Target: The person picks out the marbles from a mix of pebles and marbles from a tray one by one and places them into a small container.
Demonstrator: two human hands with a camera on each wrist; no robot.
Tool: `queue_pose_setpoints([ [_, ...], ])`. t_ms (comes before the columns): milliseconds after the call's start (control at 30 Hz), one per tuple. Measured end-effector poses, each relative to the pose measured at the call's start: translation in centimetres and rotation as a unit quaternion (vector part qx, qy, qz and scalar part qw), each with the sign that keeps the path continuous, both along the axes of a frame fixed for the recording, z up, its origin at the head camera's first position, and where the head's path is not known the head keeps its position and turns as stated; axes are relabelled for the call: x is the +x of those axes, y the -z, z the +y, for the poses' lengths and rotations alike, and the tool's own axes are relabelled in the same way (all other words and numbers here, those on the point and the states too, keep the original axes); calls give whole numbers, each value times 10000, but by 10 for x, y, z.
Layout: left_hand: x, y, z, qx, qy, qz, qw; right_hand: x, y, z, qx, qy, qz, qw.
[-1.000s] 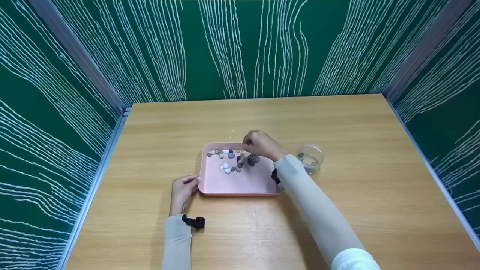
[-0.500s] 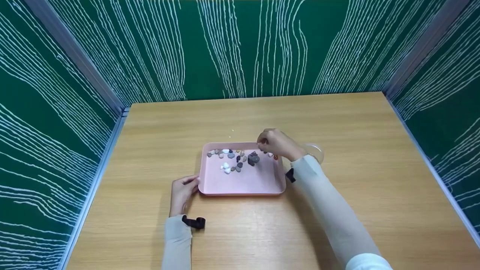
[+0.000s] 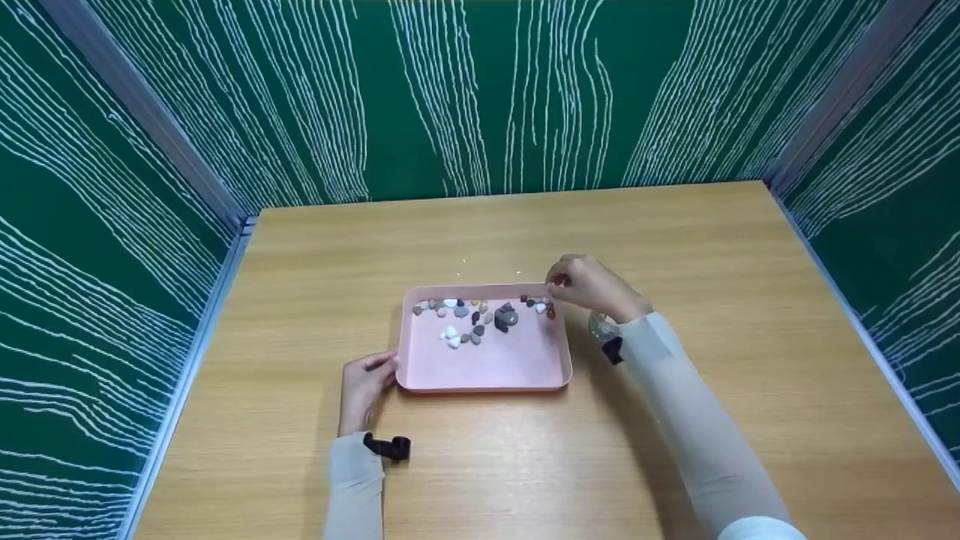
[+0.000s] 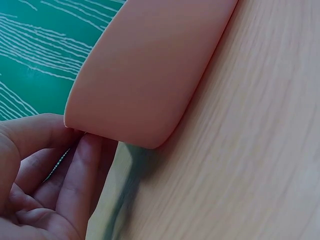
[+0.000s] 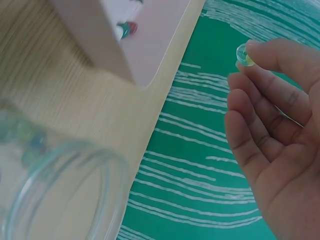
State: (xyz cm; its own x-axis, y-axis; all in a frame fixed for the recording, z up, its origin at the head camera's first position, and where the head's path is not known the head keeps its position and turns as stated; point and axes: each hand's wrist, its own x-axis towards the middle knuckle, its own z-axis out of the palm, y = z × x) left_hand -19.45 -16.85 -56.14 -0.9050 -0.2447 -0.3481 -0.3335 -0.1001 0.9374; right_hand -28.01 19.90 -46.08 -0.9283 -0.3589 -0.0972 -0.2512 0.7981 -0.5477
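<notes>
At the left side of a pink tray (image 3: 487,369), my left hand (image 3: 365,390) pinches the wall near the front corner; the left wrist view shows thumb and finger at that edge. My right hand (image 3: 595,287) is over the tray's back right corner. Between its thumb and index fingertip it pinches a clear glass marble (image 5: 245,54) with a yellow-green tint, while the other fingers curl loosely. Pebbles in white, grey and brown lie in the tray, with a dark grey pebble cluster (image 3: 506,318) near the middle and a reddish-brown pebble (image 3: 551,310) at the right.
A clear round jar (image 5: 70,145) with green marbles stands right of the tray, mostly hidden by the right forearm in the head view. Small white specks (image 3: 518,272) lie behind the tray on the wooden table (image 3: 480,465). Green walls (image 3: 420,97) with white lines enclose the table.
My right hand has moved right along the tray's back edge, from its middle to the back right corner, uncovering pebbles there. The forearm now covers most of the jar. My left hand stays put.
</notes>
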Motion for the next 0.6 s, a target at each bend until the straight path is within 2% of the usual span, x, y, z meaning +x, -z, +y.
queue_pose_setpoints([
  [200, 1, -1, 1, 56, 6, 145, 9999, 4, 1, 21, -4, 99, -49, 9999],
  [600, 2, -2, 1, 4, 53, 92, 9999, 8, 2, 58, -76, 271, -522, 9982],
])
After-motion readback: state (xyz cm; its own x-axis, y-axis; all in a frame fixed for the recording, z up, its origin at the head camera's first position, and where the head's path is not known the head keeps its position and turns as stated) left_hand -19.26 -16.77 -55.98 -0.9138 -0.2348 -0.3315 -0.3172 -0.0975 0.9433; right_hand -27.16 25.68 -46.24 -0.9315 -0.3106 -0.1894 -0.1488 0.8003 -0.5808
